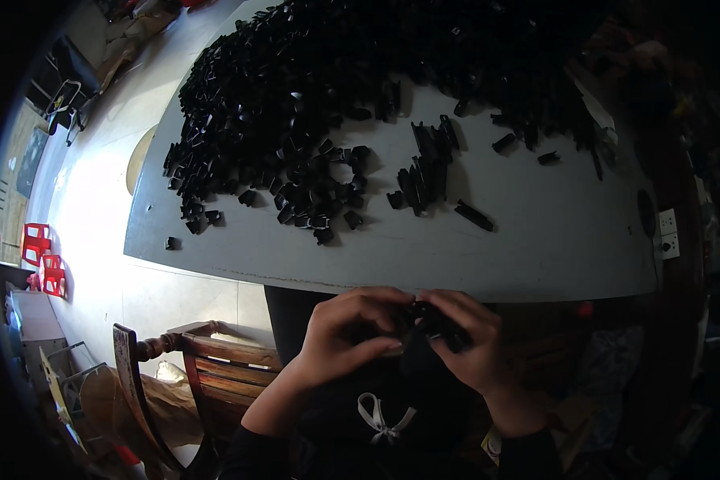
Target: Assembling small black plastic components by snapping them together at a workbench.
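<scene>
Just off the front edge of a grey table, my two hands meet over my lap. Between them are dark plastic parts, too shadowed to make out fully. My right hand is closed round a black plastic piece. The fingers of my left hand curl inward, thumb and fingertips against the near end of the parts; what exactly they pinch is hidden. Beyond my hands lie several long black plastic strips, and one single strip rests nearer to me. Small black clip-like pieces lie in a heap to their left.
A large pile of black plastic pieces covers the far part of the table. On the left stands a wooden chair with cloth on it. Red stools stand on the floor farther left. Wall sockets show at right.
</scene>
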Demonstrator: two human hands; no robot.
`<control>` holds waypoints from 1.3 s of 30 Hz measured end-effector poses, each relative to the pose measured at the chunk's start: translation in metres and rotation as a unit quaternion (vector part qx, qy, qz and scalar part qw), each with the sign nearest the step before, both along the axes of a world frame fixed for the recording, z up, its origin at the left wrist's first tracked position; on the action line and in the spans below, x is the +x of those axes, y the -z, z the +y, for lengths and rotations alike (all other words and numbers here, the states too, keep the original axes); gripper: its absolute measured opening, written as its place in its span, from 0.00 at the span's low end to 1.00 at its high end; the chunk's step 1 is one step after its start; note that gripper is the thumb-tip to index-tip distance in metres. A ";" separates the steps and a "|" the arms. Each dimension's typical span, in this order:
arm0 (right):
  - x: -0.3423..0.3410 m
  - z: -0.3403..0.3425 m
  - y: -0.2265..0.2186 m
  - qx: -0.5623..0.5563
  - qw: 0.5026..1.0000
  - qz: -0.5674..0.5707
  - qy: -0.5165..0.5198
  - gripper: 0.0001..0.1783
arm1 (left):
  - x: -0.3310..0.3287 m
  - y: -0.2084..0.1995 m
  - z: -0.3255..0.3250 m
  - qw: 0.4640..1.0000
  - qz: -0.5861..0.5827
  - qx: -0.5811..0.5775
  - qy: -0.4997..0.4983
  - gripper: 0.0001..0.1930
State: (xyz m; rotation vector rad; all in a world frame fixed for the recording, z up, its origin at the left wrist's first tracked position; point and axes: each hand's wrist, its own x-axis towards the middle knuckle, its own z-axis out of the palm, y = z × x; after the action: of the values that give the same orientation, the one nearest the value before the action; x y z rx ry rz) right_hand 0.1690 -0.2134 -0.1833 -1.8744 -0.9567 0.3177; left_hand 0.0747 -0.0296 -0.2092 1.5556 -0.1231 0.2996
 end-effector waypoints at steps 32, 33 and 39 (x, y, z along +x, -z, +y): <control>0.006 -0.012 -0.026 -0.045 0.986 -0.135 -0.088 0.20 | -0.010 -0.041 -0.003 0.970 0.073 0.222 -0.068 0.21; 0.006 -0.012 -0.027 -0.053 0.984 -0.142 -0.093 0.20 | -0.010 -0.042 -0.002 0.966 0.065 0.241 -0.063 0.21; 0.009 -0.012 -0.027 -0.052 0.980 -0.163 -0.098 0.20 | -0.007 -0.044 -0.001 0.969 0.035 0.239 -0.047 0.22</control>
State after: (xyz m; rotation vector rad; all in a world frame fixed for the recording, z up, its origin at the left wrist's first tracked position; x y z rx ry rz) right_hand 0.1780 -0.2256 -0.1560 -1.9674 -1.3739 0.1813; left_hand 0.0678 -0.0304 -0.1654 2.0523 -0.0691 0.3026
